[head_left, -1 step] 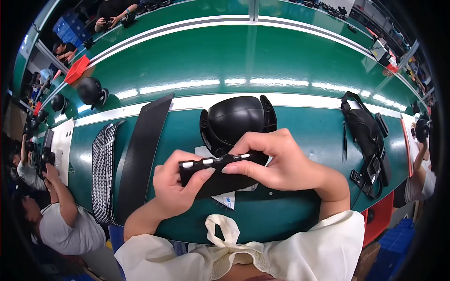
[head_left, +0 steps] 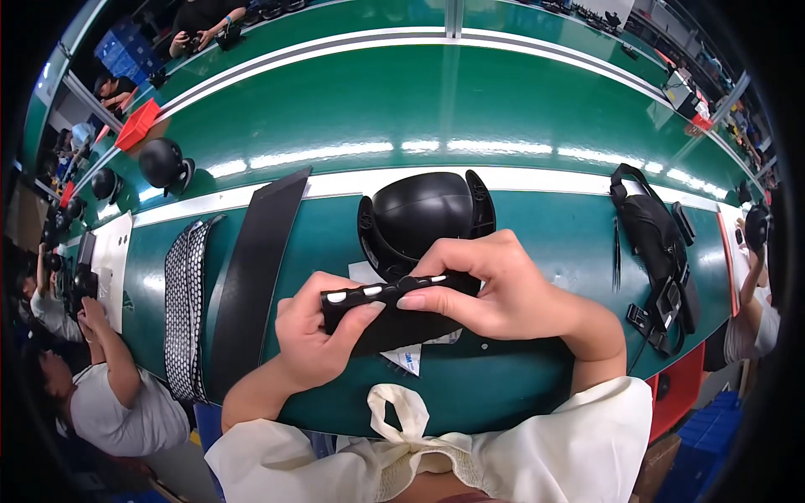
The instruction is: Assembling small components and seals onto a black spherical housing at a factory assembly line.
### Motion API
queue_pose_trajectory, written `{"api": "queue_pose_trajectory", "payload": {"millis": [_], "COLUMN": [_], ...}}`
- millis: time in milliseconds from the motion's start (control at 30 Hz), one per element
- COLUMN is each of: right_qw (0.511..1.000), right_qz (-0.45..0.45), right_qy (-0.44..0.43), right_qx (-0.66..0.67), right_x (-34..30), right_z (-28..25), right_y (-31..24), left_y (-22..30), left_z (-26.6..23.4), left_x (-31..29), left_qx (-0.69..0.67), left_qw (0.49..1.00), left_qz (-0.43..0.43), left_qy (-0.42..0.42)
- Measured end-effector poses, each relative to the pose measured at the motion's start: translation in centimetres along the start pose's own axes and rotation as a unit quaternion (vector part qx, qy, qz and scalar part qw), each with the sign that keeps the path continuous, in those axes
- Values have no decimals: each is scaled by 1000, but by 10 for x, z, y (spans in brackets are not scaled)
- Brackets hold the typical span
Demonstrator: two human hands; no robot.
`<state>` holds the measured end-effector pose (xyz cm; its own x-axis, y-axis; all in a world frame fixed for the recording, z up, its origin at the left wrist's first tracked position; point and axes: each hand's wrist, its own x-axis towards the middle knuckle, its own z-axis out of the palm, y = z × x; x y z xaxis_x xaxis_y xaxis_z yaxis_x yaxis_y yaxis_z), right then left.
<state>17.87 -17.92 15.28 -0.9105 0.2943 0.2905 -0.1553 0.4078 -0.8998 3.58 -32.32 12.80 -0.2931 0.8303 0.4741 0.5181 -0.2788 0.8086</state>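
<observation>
A black soft pad (head_left: 396, 331) is held between my two hands, its upper edge dotted with several white oval patches. My left hand (head_left: 319, 327) pinches its left end, thumb in front and fingers behind. At the right part, my right hand (head_left: 503, 289) grips the same edge between thumb and index finger. Both thumbs lie close together near the middle. Just beyond the pad stands a glossy black rounded shell (head_left: 423, 210) with side arms, its lower part hidden by my hands. A white printed piece of paper (head_left: 406, 359) sticks out from under the pad.
To the left lie a flat black strip (head_left: 251, 281) and a honeycomb-patterned strip (head_left: 185, 310). A black strapped bag (head_left: 654, 239) and thin dark tweezers (head_left: 617, 256) are at the right. Black round shells (head_left: 159, 162) and a red bin (head_left: 137, 124) stand far left; a co-worker (head_left: 126, 411) sits nearer.
</observation>
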Motion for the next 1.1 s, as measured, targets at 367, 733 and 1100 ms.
{"api": "queue_pose_trajectory", "payload": {"millis": [367,733,1100], "right_qw": [928,897,948], "right_qz": [-207,-284,-183], "right_qy": [123,74,69], "right_qx": [-283,-330,-251], "right_x": [0,0,19], "right_z": [6,32,33], "right_y": [-4,25,25], "left_y": [-2,-6,-27], "left_z": [4,-6,-12], "left_x": [-2,-21,-21], "left_qx": [28,-41,-186], "left_qw": [999,987,961], "left_qz": [6,-154,-199], "left_qy": [25,13,40]}}
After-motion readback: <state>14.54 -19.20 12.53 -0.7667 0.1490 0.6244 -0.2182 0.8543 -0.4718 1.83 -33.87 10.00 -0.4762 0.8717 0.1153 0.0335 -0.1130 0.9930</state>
